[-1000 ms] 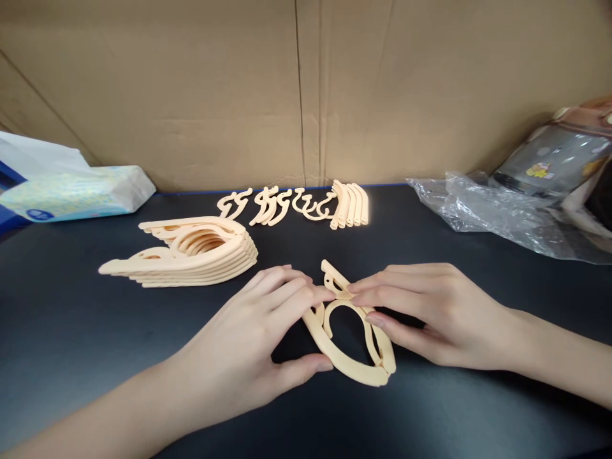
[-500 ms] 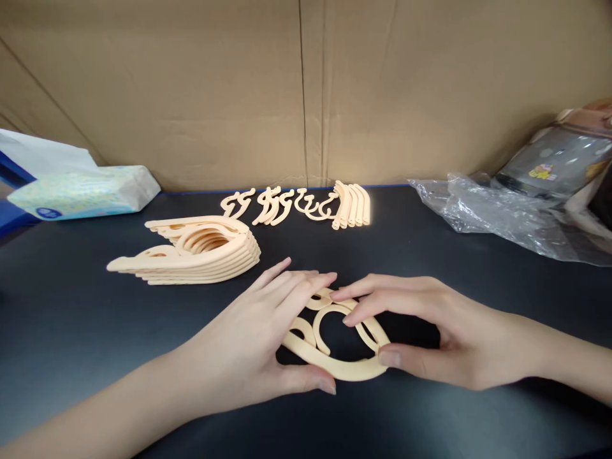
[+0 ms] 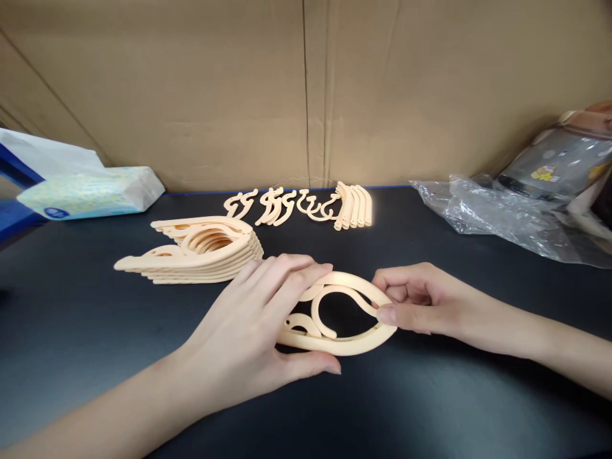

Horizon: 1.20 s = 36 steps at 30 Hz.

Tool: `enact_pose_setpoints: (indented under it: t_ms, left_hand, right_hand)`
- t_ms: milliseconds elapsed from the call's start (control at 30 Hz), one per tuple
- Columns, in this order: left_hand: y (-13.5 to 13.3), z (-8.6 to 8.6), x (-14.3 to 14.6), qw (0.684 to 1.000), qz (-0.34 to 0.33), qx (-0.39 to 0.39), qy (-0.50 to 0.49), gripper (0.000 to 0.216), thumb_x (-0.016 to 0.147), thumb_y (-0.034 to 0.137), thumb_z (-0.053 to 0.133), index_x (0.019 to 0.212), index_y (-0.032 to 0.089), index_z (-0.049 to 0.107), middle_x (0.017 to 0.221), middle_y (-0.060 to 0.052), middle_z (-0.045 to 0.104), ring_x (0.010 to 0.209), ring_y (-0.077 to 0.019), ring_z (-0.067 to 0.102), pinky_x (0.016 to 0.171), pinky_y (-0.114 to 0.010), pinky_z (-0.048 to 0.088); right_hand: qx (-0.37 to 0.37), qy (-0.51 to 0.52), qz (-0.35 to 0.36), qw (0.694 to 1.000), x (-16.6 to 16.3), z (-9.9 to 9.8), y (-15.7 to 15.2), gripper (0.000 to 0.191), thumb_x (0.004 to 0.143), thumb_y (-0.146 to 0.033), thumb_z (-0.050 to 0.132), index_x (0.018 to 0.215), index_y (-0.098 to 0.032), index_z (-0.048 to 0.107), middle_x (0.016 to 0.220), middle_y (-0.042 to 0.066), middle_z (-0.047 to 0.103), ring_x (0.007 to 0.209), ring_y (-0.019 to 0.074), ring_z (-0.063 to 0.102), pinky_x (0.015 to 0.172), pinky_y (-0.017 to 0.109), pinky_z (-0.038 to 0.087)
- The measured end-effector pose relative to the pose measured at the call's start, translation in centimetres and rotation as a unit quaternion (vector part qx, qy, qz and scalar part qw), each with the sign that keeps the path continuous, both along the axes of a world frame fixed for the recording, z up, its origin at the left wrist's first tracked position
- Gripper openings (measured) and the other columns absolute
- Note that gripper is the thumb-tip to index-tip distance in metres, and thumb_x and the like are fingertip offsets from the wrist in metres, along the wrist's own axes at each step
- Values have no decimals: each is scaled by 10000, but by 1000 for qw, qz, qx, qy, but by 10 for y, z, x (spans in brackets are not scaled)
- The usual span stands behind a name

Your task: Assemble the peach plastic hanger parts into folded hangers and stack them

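Between my hands is a cream plastic folding hanger (image 3: pixel 354 347), folded up with its curved hook lying inside the two arms. My left hand (image 3: pixel 258 325) wraps over its left end and covers that part, thumb along the near edge. At the rounded right end, my right hand (image 3: pixel 421 299) pinches the hanger between thumb and curled fingers. Behind my left hand, a stack of folded hangers (image 3: pixel 205 261) of the same kind lies on the black table.
Along the back are loose hooks (image 3: pixel 315 205), small curved pieces (image 3: pixel 275 207) and a row of hanger arms (image 3: pixel 354 205). A tissue pack (image 3: pixel 95 193) is at left. Crumpled clear plastic (image 3: pixel 497 213) and a transparent container (image 3: pixel 559 156) lie right, before a cardboard wall (image 3: pixel 215 95).
My right hand has gone from spread fingers over the hanger to a pinch at its right end. The hanger has turned slightly and shifted away from me. My left hand keeps its hold.
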State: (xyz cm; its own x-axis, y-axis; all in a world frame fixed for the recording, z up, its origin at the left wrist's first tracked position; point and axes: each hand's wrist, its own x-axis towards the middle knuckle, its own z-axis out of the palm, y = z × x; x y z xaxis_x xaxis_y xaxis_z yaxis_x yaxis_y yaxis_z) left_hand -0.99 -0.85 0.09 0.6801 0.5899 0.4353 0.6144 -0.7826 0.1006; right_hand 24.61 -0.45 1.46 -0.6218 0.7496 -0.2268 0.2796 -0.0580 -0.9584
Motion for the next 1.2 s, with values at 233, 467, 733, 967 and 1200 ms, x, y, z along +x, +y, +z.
enact_pose_setpoints:
  t_ms: [233, 467, 733, 967, 1200]
  left_hand:
    - [1, 0, -1, 1000, -17, -9, 15, 730, 785, 498, 726, 1343, 170, 390, 1287, -80, 532, 1127, -230, 529, 942, -328, 377]
    - [2, -2, -1, 1000, -24, -13, 11, 687, 819, 468, 697, 1351, 152, 400, 1323, -91, 531, 1158, -235, 516, 968, -336, 370]
    - [1, -2, -1, 999, -30, -16, -19, 611, 837, 358, 691, 1335, 128, 423, 1299, -86, 561, 1179, -204, 515, 1008, -298, 384]
    - [1, -1, -1, 999, -33, -3, -19, 588, 850, 356, 660, 1337, 144, 409, 1291, -104, 586, 1164, -228, 555, 985, -336, 445]
    - [-3, 16, -2, 995, -91, 4, 26, 593, 862, 359, 608, 1361, 140, 373, 1324, -116, 557, 1216, -229, 518, 1020, -334, 428]
  right_hand:
    - [-24, -3, -28, 999, 3, -4, 5, 235, 863, -356, 661, 755, -162, 582, 515, -79, 418, 451, 47, 313, 402, 182, 230]
    - [-24, -7, -29, 999, 2, -5, 8, 238, 860, -362, 660, 761, -155, 596, 526, -64, 481, 447, 46, 384, 409, 165, 286]
    - [-15, -11, -29, 999, 2, -2, 8, 244, 856, -379, 673, 775, -158, 609, 527, -64, 487, 458, 45, 387, 412, 157, 285]
    - [22, 37, -61, 997, 7, -11, 11, 443, 960, -550, 424, 931, -159, 631, 558, -38, 504, 457, 66, 397, 412, 183, 295]
    - [38, 31, -110, 993, 12, -13, 21, 432, 948, -549, 441, 976, -155, 617, 561, -35, 499, 441, 76, 373, 400, 203, 264]
